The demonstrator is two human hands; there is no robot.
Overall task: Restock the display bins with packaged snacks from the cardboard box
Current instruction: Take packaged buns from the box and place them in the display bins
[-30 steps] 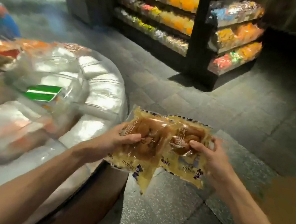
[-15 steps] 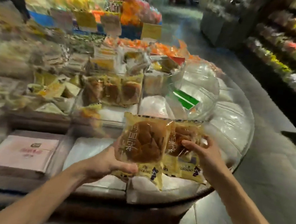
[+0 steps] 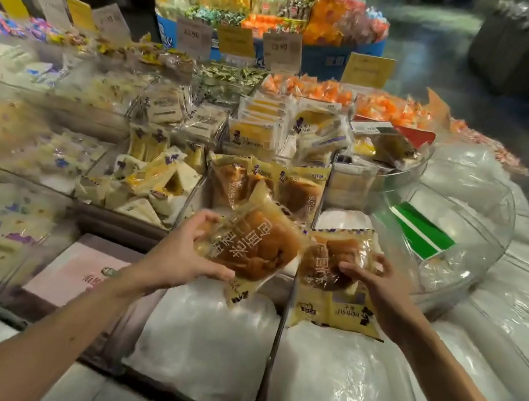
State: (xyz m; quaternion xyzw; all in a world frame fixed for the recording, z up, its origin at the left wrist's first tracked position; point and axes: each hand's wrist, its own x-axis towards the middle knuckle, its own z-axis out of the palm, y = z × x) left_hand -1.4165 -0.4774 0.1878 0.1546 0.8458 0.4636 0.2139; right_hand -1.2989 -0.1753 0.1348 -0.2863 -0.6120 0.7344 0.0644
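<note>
My left hand [image 3: 180, 253] grips a yellow-wrapped bread packet [image 3: 251, 245], tilted over the display. My right hand [image 3: 372, 286] holds a second bread packet [image 3: 334, 274] of the same kind just to its right. Both packets hang above a clear bin [image 3: 317, 195] that holds a few matching brown bread packets [image 3: 295, 191] standing at its back. The cardboard box is out of view.
Neighbouring clear bins hold triangular sandwich packs [image 3: 155, 179] on the left and yellow cake packs [image 3: 268, 124] behind. White plastic padding [image 3: 209, 340] fills the near bins. A round clear bowl with a green label [image 3: 421, 230] sits right. Price cards [image 3: 236, 41] and a candy stand [image 3: 274, 0] rise behind.
The view has swung left from the floor and shelves to the display. Both hands carried the packets forward over the bread bin, and the two packets have separated, the left one tilting.
</note>
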